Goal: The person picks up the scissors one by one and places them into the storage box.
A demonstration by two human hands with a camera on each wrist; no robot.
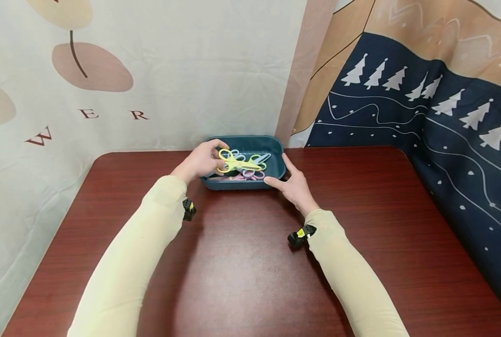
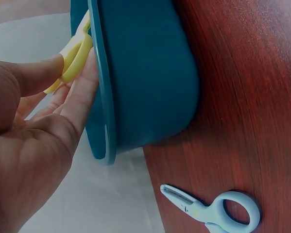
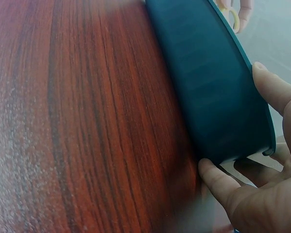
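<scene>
A dark teal plastic bin (image 1: 242, 185) stands at the table's back edge, holding several children's scissors in pastel colours. My left hand (image 1: 201, 161) reaches over its left end and pinches yellow scissors (image 1: 238, 164) by a handle loop, thumb against fingers. Their blades point right, over the other scissors. In the left wrist view the yellow handle (image 2: 78, 57) shows beside the rim, the blades hidden by the wall. At the bin's right end my right hand (image 1: 294, 187) grips the corner, thumb on the front rim and fingers along the outer side.
Light blue scissors (image 2: 199, 210) lie on the table outside the bin, seen only in the left wrist view. The brown wood table (image 1: 242, 262) extends in front. A pale printed cloth (image 1: 191, 70) hangs behind, and a navy tree-patterned cloth (image 1: 381, 107) at right.
</scene>
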